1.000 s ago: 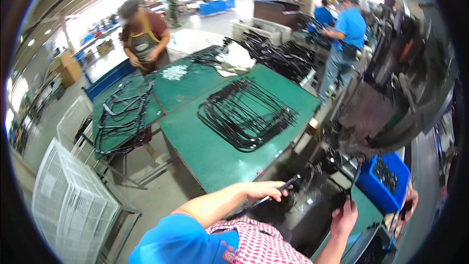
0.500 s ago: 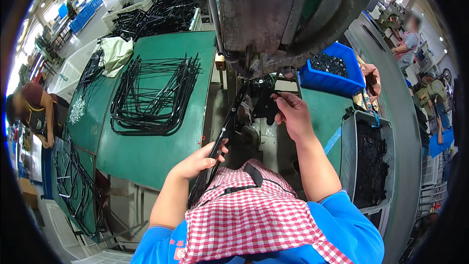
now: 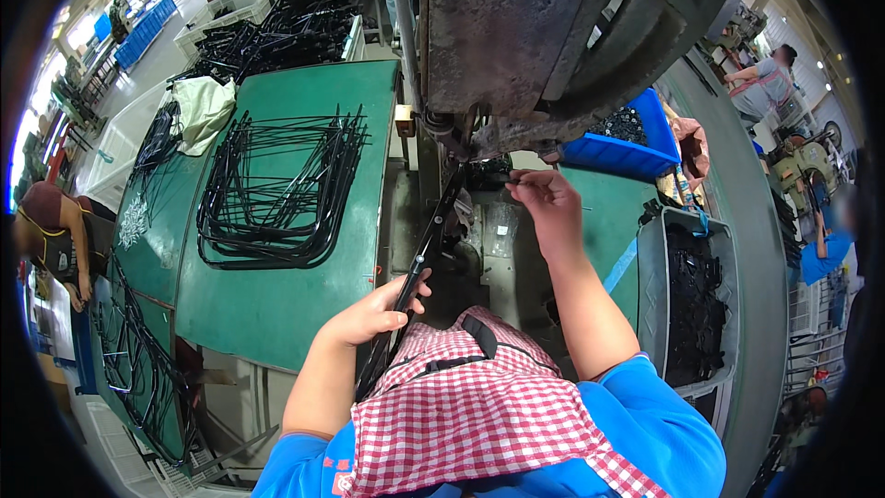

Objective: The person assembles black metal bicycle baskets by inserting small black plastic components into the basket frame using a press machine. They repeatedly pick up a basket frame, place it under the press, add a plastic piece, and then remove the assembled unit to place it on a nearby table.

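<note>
Head view, on my remote feed. One black bar [image 3: 437, 223], slanting, clamped in my left hand [image 3: 380, 312]; its upper length extends beyond the grip toward the machine head [image 3: 502, 32], the lower continues below it beside the checked apron [image 3: 479, 406]. My right hand [image 3: 548, 207], fingertips drawn close, stands right of the bar, apart; whether they pinch anything, I cannot tell.

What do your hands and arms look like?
My left hand and right hand have no gloves, and my forearms are bare too. Higher up I wear bright blue short sleeves, with a red-and-white checked apron over my front.
</note>
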`<control>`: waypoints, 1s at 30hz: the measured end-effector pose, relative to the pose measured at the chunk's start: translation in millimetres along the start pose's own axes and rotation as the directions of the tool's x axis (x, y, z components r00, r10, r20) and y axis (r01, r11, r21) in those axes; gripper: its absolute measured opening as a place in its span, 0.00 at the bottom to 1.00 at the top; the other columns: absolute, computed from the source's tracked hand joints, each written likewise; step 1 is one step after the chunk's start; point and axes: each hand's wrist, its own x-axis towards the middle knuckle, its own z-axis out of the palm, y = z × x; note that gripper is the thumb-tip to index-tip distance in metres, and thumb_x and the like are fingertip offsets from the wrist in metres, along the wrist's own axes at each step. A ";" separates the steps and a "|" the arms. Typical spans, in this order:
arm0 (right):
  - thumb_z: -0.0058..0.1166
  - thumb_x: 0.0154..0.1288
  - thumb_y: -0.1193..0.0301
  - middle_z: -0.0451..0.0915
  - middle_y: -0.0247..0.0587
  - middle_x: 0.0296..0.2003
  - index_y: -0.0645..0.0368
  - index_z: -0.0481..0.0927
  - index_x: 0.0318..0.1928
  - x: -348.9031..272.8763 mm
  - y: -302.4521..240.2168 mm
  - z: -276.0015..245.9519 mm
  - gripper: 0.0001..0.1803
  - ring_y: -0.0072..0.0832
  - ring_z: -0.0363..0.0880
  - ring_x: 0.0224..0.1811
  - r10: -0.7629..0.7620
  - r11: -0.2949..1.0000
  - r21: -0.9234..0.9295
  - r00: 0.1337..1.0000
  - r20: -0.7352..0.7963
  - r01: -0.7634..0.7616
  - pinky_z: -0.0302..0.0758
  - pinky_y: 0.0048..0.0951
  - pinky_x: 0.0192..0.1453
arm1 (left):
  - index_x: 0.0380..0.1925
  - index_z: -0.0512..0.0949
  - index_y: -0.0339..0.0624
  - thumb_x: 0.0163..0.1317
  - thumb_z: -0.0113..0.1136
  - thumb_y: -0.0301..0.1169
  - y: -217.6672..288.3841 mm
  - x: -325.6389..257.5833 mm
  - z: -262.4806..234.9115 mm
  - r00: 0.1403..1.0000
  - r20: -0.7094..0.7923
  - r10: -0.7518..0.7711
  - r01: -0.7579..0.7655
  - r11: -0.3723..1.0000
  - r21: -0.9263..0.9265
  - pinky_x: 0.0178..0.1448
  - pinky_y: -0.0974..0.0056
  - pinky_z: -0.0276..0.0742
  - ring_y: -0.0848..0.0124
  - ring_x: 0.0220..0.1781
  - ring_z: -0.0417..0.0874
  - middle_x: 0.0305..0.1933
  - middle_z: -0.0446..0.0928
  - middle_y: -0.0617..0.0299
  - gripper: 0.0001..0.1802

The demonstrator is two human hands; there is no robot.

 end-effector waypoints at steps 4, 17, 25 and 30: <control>0.53 0.53 0.91 0.79 0.44 0.46 0.64 0.76 0.37 -9.6 0.6 10.6 0.12 0.25 0.80 0.43 -0.134 0.973 -0.172 0.985 0.105 0.150 0.78 0.24 0.49 | 0.69 0.52 0.36 0.49 0.63 0.48 -1.0 6.2 -2.4 1.000 0.023 0.014 -0.014 1.000 0.011 0.47 0.72 0.68 0.74 0.50 0.69 0.55 0.65 0.63 0.51; 0.59 0.51 0.85 0.82 0.41 0.39 0.58 0.81 0.38 -19.4 -17.5 11.1 0.13 0.29 0.80 0.39 -0.274 0.801 -0.503 0.946 0.174 0.324 0.75 0.24 0.40 | 0.68 0.57 0.35 0.46 0.63 0.57 0.7 1.2 6.4 0.998 -0.053 -0.019 0.017 0.999 -0.028 0.51 0.72 0.66 0.75 0.48 0.73 0.53 0.69 0.64 0.54; 0.50 0.66 0.76 0.75 0.29 0.31 0.57 0.77 0.49 0.3 17.0 -23.9 0.12 0.19 0.70 0.27 0.374 0.905 0.231 0.927 -0.028 -0.358 0.67 0.17 0.32 | 0.67 0.57 0.35 0.46 0.63 0.55 -4.9 4.1 5.0 0.999 -0.047 -0.028 0.027 1.000 -0.005 0.56 0.68 0.66 0.74 0.48 0.73 0.53 0.68 0.63 0.53; 0.47 0.63 0.80 0.76 0.32 0.40 0.57 0.70 0.57 1.5 2.4 -19.9 0.20 0.20 0.72 0.28 0.563 0.695 0.331 0.770 0.300 -0.638 0.69 0.19 0.29 | 0.67 0.57 0.34 0.47 0.63 0.55 -6.1 2.9 7.7 0.997 -0.066 -0.024 0.023 1.000 -0.013 0.55 0.68 0.66 0.74 0.48 0.72 0.52 0.68 0.64 0.53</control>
